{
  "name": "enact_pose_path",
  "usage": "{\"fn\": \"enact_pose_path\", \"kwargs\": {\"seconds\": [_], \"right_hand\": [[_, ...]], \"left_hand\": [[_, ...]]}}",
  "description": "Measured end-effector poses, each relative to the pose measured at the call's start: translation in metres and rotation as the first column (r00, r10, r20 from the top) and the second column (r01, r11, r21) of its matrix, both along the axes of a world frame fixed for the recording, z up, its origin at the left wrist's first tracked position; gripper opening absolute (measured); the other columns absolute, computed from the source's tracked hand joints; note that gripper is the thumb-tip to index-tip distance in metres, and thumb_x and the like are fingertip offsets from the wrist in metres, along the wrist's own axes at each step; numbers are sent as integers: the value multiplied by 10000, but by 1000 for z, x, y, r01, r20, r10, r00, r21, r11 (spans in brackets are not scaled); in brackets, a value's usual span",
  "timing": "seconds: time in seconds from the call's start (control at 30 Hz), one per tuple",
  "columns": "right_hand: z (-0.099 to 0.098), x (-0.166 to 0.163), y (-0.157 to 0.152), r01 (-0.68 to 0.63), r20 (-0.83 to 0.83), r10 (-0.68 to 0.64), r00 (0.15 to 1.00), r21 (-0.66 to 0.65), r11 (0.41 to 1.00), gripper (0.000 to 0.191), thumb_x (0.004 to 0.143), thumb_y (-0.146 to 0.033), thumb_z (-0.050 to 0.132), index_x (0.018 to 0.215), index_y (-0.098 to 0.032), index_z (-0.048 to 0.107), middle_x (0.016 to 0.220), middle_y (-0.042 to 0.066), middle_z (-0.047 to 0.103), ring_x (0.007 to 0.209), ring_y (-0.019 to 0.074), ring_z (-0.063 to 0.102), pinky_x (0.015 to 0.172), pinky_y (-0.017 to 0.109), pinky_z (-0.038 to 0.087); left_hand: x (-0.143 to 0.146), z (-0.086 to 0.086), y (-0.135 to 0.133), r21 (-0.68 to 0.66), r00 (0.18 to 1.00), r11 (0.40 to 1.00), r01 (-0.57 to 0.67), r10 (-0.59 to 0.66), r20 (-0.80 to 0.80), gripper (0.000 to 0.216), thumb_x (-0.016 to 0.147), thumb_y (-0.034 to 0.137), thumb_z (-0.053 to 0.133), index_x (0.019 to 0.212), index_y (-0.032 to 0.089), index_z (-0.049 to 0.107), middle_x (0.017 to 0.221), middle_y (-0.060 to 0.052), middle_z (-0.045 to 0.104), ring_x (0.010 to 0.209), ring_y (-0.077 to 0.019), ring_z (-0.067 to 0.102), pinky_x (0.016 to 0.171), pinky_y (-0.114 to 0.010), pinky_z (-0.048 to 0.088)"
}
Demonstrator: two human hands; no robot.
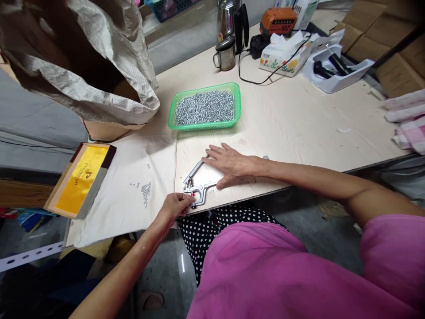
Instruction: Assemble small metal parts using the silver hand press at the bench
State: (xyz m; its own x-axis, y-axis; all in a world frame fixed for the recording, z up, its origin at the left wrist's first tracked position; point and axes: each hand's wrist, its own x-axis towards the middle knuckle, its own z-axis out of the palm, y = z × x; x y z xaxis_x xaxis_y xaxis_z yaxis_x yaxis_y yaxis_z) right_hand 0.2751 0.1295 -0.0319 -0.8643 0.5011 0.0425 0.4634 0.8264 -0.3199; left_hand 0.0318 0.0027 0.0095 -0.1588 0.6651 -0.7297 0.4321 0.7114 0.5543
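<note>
Lying on the table near its front edge is a pair of silver snap-fastener pliers (201, 189), its handles spread apart, with a spring and a small red part at the jaws. My right hand (229, 163) rests at the handle ends, fingers stretched over the upper handle and thumb by the lower one. My left hand (175, 205) is closed in a pinch right at the jaws; what the fingertips hold is hidden. Left of it, a small heap of metal pins (145, 190) lies on a white cloth (113, 177). Behind the pliers stands a green basket (205, 127) filled with similar small metal pieces (206, 106).
A large woven sack (139, 79) stands open at the left, beside a yellow-lidded box (84, 179). Toward the back are a metal mug (226, 55), a kettle (228, 20), an orange battery (278, 21), a tissue box (280, 60) with a cable across it, and a white tray (348, 73).
</note>
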Motion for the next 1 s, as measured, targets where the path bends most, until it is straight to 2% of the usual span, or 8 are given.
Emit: {"fn": "enact_pose_path", "kwargs": {"seconds": [0.27, 0.4, 0.47, 0.53, 0.63, 0.73, 0.83, 1.0], "right_hand": [[15, -3, -12, 6, 37, -8, 999, 73, 997, 721, 804, -504, 832, 1363, -145, 552, 1228, 151, 644, 1118, 331, 515, 1013, 525, 364], [19, 0, -18, 21, 44, -24, 999, 62, 998, 532, 863, -433, 792, 1259, -135, 597, 1160, 133, 649, 1073, 305, 510, 975, 477, 353], [19, 0, -21, 9, 42, -12, 999, 65, 998, 444, 909, -387, 752, 1237, -128, 602, 1150, 135, 651, 1071, 295, 513, 972, 465, 347], [17, 0, -25, -7, 34, 4, 999, 84, 996, 403, 947, -359, 714, 1250, -122, 594, 1154, 139, 655, 1079, 288, 517, 980, 457, 345], [11, 0, -27, -16, 16, 15, 1000, 102, 995, 479, 965, -393, 702, 1326, -112, 558, 1167, 146, 660, 1094, 291, 529, 982, 453, 365], [6, 2, -26, 4, 11, -5, 1000, 76, 997, 662, 913, -510, 756, 1373, -94, 525, 1195, 168, 650, 1102, 312, 535, 960, 459, 403], [7, 8, -24, 61, 36, -62, 997, 23, 998, 742, 820, -551, 838, 1328, -92, 551, 1212, 182, 633, 1098, 325, 531, 928, 455, 440], [7, 14, -26, 76, 32, -75, 997, -15, 997, 373, 950, -388, 742, 1151, -90, 640, 1122, 163, 636, 1065, 287, 528, 891, 412, 467]], "left_hand": [[-4, -6, -5, 25, 999, 1000, -17, 16, 30, 471, 567, 576, 860, 658, 160, 660, 488, 45, 514, 457, -91, 418, 475, -236, 319], [-5, -7, -14, 130, 976, 984, 119, -92, -197, 380, 783, 538, 739, 711, 172, 670, 593, -10, 603, 559, -167, 557, 558, -293, 449], [0, -6, -17, 294, 894, 913, 282, -139, -427, 298, 876, 462, 681, 870, 166, 717, 810, -72, 705, 769, -237, 663, 710, -352, 537], [9, -8, -15, 409, 782, 770, 490, -181, -596, 297, 926, 402, 666, 1091, 161, 715, 1063, -123, 726, 1021, -291, 670, 900, -413, 553], [24, -18, 1, 443, 645, 533, 721, -284, -709, 472, 951, 386, 685, 1353, 150, 605, 1355, -175, 653, 1270, -342, 578, 1080, -501, 497], [31, -31, 25, 428, 546, 350, 833, -394, -739, 622, 962, 407, 688, 1490, 156, 475, 1513, -191, 553, 1367, -360, 514, 1141, -550, 458], [30, -37, 43, 378, 469, 279, 883, -473, -746, 670, 967, 441, 682, 1522, 158, 437, 1483, -187, 572, 1289, -352, 555, 1096, -543, 490], [30, -33, 48, 336, 448, 304, 891, -473, -759, 524, 962, 419, 703, 1410, 180, 574, 1240, -132, 682, 1068, -301, 605, 932, -455, 540]]}}
